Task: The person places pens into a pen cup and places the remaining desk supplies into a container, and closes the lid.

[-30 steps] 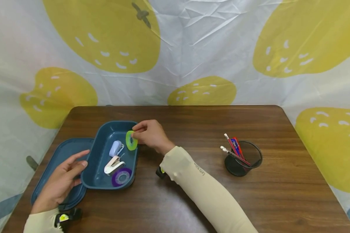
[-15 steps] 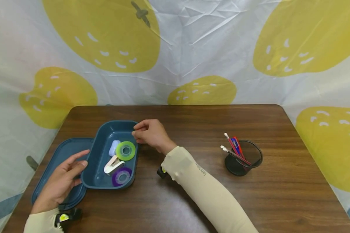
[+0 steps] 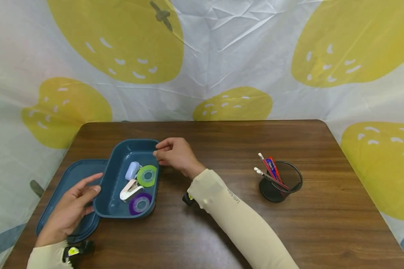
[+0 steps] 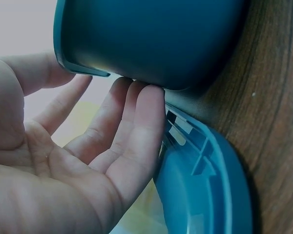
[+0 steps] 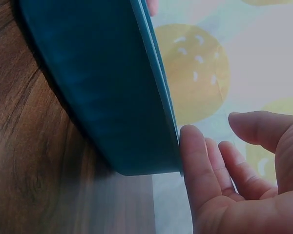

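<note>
A blue box [image 3: 113, 203] stands at the table's left. Inside it lie a green tape roll [image 3: 146, 176], a purple tape roll [image 3: 140, 204], a white staple remover [image 3: 131, 189] and a small lilac stapler [image 3: 132, 170], partly behind the green roll. My left hand [image 3: 70, 209] touches the box's left side, its fingers fairly straight against the wall in the left wrist view. Holding nothing, my right hand [image 3: 179, 156] is at the box's far right rim with its fingers loosely bent; the right wrist view shows a gap between thumb and fingers.
The box's blue lid [image 3: 73, 175] lies left of the box, partly under its edge and my left hand. To the right, a black mesh pen cup [image 3: 275, 190] leans, holding pencils and pens [image 3: 273, 172]. A fruit-printed curtain [image 3: 202, 67] hangs behind the table.
My right hand has let go of the green tape roll, which dropped into the box and settled flat beside the stapler and staple remover. The left hand has stayed in place.
</note>
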Motion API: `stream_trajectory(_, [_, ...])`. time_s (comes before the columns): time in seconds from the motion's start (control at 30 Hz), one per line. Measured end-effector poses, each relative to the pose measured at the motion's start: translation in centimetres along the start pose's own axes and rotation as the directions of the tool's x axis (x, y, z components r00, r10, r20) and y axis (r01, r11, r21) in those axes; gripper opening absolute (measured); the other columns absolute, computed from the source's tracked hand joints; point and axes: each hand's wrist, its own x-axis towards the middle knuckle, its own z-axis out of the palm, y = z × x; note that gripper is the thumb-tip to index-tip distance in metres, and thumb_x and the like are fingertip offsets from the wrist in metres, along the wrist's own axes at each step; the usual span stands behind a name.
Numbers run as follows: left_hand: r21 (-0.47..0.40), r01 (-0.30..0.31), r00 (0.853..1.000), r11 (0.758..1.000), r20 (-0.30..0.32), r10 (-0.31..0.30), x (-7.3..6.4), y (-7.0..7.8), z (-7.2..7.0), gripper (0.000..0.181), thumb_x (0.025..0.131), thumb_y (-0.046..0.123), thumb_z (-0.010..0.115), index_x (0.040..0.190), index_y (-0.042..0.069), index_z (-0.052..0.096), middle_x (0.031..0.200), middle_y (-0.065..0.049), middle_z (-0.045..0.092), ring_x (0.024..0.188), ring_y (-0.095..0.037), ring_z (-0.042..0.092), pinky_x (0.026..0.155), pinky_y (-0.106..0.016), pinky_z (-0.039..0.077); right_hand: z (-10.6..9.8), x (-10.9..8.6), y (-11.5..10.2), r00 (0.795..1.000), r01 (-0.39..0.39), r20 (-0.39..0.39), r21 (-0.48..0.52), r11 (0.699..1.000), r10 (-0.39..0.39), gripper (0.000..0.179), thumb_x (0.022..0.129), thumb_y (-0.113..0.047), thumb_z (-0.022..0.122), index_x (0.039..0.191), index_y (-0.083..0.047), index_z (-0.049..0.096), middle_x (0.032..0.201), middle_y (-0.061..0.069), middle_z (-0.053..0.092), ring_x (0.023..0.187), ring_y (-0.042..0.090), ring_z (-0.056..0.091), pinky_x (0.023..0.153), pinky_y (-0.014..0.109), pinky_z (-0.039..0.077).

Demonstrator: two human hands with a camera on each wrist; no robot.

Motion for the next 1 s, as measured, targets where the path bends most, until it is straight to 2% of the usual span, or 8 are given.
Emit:
stream_trajectory(0.13, [-0.003,-0.004,1.0,1.0,-0.004,0.004,-0.1,0.1,0.0,0.064,0.107,0.047,0.059,0.165,0.029,0.038,0.118,0.023,0.057,0.11,-0.002,0.051,0.083,-0.034,0.054,0.1,-0.2,-0.2,1.0,-0.011,-0.004,0.005,1.0,0.011,0.033,0.094,-0.005,0.079,0.123,0.008,0.07,0.096,0.011,0.074,0.089,0.027,0.076,0.076,0.034,0.065])
stream_trajectory(0.37, [0.005,-0.028,0.999,1.0,-0.026,0.028,-0.3,0.2,-0.2,0.058,0.109,0.042,0.059,0.162,0.024,0.043,0.115,0.025,0.059,0.107,0.0,0.054,0.082,-0.031,0.056,-0.1,-0.6,-0.2,1.0,0.001,-0.007,-0.017,1.0,-0.001,0.033,0.093,-0.006,0.08,0.122,0.007,0.071,0.097,0.011,0.074,0.081,0.016,0.072,0.076,0.033,0.065])
stream_trajectory(0.57, [-0.004,-0.07,0.997,0.998,-0.028,0.07,-0.3,0.2,-0.7,0.055,0.11,0.035,0.058,0.16,0.014,0.045,0.112,0.027,0.064,0.102,0.003,0.063,0.081,-0.025,0.058,-0.4,-1.3,-0.1,0.999,0.045,-0.025,-0.127,0.991,-0.049,0.033,0.093,-0.013,0.082,0.121,0.001,0.073,0.099,0.009,0.075,0.082,0.016,0.072,0.075,0.031,0.065])
stream_trajectory(0.7, [-0.057,-0.129,0.991,0.99,-0.042,0.127,-0.3,0.0,-1.1,0.049,0.111,0.028,0.058,0.156,0.01,0.049,0.112,0.027,0.067,0.1,0.003,0.068,0.079,-0.022,0.06,-0.6,-2.0,-0.1,0.993,0.095,-0.047,-0.263,0.96,-0.112,0.034,0.093,-0.02,0.083,0.122,-0.005,0.074,0.104,0.006,0.075,0.087,0.015,0.071,0.078,0.027,0.062])
stream_trajectory(0.83, [-0.171,-0.186,0.982,0.968,-0.066,0.177,-0.4,-0.3,-1.7,0.041,0.109,0.021,0.062,0.148,0.013,0.057,0.11,0.02,0.072,0.099,0.002,0.071,0.078,-0.021,0.061,-0.7,-2.4,0.3,0.983,0.136,-0.061,-0.394,0.909,-0.174,0.039,0.092,-0.026,0.084,0.126,-0.009,0.073,0.112,0.006,0.074,0.094,0.014,0.067,0.082,0.027,0.057])
stream_trajectory(0.9, [-0.23,-0.205,0.978,0.951,-0.08,0.192,-0.5,-0.3,-1.9,0.037,0.107,0.018,0.064,0.144,0.015,0.061,0.11,0.017,0.074,0.098,0.001,0.072,0.078,-0.021,0.061,-0.7,-2.6,0.6,0.98,0.144,-0.064,-0.429,0.892,-0.189,0.042,0.091,-0.027,0.084,0.128,-0.01,0.072,0.115,0.008,0.073,0.096,0.016,0.066,0.084,0.029,0.056])
stream_trajectory(1.0, [-0.261,-0.219,0.975,0.94,-0.097,0.2,-0.6,-0.5,-2.4,0.031,0.107,0.015,0.065,0.137,0.021,0.065,0.109,0.016,0.075,0.097,0.0,0.073,0.078,-0.02,0.061,-0.7,-2.8,0.9,0.976,0.147,-0.07,-0.475,0.868,-0.204,0.046,0.09,-0.028,0.084,0.131,-0.011,0.071,0.117,0.011,0.07,0.098,0.017,0.065,0.085,0.031,0.055])
